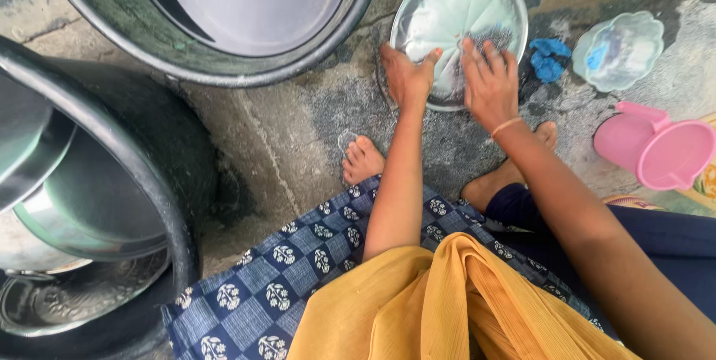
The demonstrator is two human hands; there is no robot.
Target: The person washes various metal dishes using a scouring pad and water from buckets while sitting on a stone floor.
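Yellow pleated cloth (440,300) lies nearest the camera, draped over a blue checked garment with white flower prints (291,270) on the person's lap; both forearms reach out over it. Left hand (405,75): the grip is closed on the lower left rim of a round steel plate (455,9), thumb on the plate's face and fingers behind the edge, hidden. Right hand (488,80): fingers are spread and pressed flat on the lower right part of the plate's face; whether anything lies under the palm cannot be told. An orange band (507,126) circles the right wrist. The steel plate rests tilted on the wet concrete floor (298,129), just ahead of the person's two bare feet (364,158), its face covered with whitish suds. Just right of the plate lies a blue scrubbing cloth (548,58), touching the floor. Beside that stands a clear scalloped plastic container (623,47) with a blue item inside. Nearer the person's right knee lies a pink plastic jug (660,147), on its side, mouth toward the camera. Above left of the plate stands a large grey tub (112,9). At the left edge, a black-rimmed basin (171,203) holds stacked steel vessels (82,211).
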